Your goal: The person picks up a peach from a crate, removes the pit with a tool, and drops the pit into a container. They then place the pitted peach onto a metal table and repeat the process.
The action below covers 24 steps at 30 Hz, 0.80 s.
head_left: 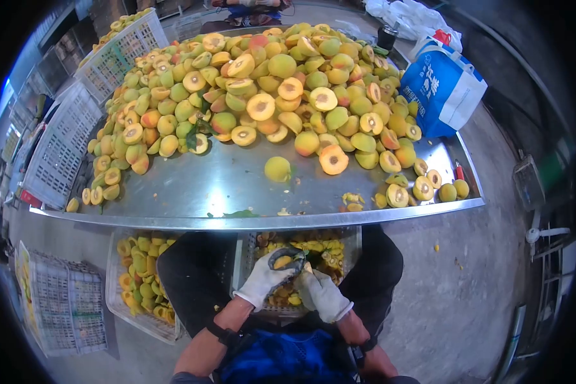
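Left hand (267, 276) grips peach (283, 261) low over crate (349, 240), so scraps drop in. Right hand (320, 291) clenched, likely on pitting tool. Halves heaped on worktop (192, 192) above.

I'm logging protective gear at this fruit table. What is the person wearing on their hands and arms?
Both the left hand and right hand wear whitish fabric work gloves, grubby at the fingers. The forearms are bare, with no sleeves, and a dark band circles each arm above the glove.
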{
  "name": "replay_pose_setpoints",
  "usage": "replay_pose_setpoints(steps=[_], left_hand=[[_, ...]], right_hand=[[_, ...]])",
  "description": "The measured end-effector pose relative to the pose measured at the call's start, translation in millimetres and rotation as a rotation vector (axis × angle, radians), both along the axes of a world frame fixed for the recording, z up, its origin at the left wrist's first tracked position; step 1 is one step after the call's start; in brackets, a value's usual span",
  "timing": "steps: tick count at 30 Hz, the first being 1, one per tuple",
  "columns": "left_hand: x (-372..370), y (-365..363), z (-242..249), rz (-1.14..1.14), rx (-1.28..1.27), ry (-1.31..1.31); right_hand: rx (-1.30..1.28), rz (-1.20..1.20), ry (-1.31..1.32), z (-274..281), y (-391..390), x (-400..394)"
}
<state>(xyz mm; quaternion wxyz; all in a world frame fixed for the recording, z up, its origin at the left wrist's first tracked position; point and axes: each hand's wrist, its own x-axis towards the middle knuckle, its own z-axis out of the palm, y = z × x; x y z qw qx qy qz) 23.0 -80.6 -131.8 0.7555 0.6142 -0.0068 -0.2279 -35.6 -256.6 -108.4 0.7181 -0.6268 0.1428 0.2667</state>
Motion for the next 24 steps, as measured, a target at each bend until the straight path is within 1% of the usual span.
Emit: replay_pose_setpoints(steps=[1,2,3,4,5,6,7,8,9,10,12,13,14,16,17,18,19,20,23,24], left_hand=[[-3.5,-1.8,-3.0,-0.007,-0.032,0.030],[-6.0,-2.9,-7.1,-0.014,-0.063,0.059],[-4.5,-4.9,-15.9,0.010,-0.039,0.185],[-4.3,-4.1,-21.9,0.022,-0.061,0.145],[-2.9,-3.2,-21.2,0.033,-0.081,0.106],[-0.6,-1.8,-20.1,0.040,-0.100,0.063],[1.7,2.3,-22.8,0.007,0.090,0.015],[4.4,4.4,-29.6,0.126,-0.075,0.180],[5.4,7.0,-38.5,0.254,-0.245,0.347],[2.5,9.1,-36.2,0.389,-0.413,0.519],[-4.8,8.0,-30.5,0.293,-0.322,0.274],[-4.3,9.7,-35.2,0.284,-0.442,0.322],[-4.4,11.2,-41.4,0.272,-0.562,0.370],[-7.0,15.5,-51.5,0.168,-0.369,0.226],[-8.4,17.8,-52.6,0.151,-0.353,0.195],[-9.9,20.1,-54.1,0.135,-0.338,0.164],[-9.5,18.8,-29.9,0.157,-0.403,0.175],[-9.4,18.7,-16.2,0.178,-0.467,0.185],[-12.2,19.9,-25.7,0.230,-0.417,0.187],[-13.3,18.0,-26.9,0.223,-0.373,0.160]], right_hand=[[0.114,-0.028,0.018,0.0,-2.9,-0.9],[0.324,-0.033,0.043,1.7,-6.0,0.2],[0.534,-0.037,0.068,2.9,-9.8,1.7],[0.744,-0.037,0.097,5.0,-12.5,3.6],[0.246,-0.121,0.002,14.3,-1.5,11.6],[0.131,-0.152,0.004,15.7,0.3,16.5],[0.014,-0.187,0.005,16.9,1.7,20.2],[-0.104,-0.214,0.004,17.1,2.4,23.3],[-0.129,-0.174,-0.027,16.3,3.3,23.0],[-0.151,-0.129,-0.049,14.7,5.2,15.7],[-0.195,-0.055,-0.103,15.9,8.3,4.3],[-0.408,0.043,-0.317,22.3,8.3,1.0],[-0.479,0.085,-0.382,32.7,10.5,-2.0],[-0.621,0.167,-0.517,51.1,18.6,-3.1],[-0.650,0.162,-0.407,51.7,23.3,-2.8],[-0.655,0.192,-0.398,48.6,24.7,-2.1],[-0.657,0.225,-0.391,42.3,25.7,0.3],[-0.658,0.259,-0.384,39.0,27.4,2.0],[-0.658,0.281,-0.437,43.6,30.7,0.9],[-0.639,0.265,-0.409,41.0,30.6,-0.1]])
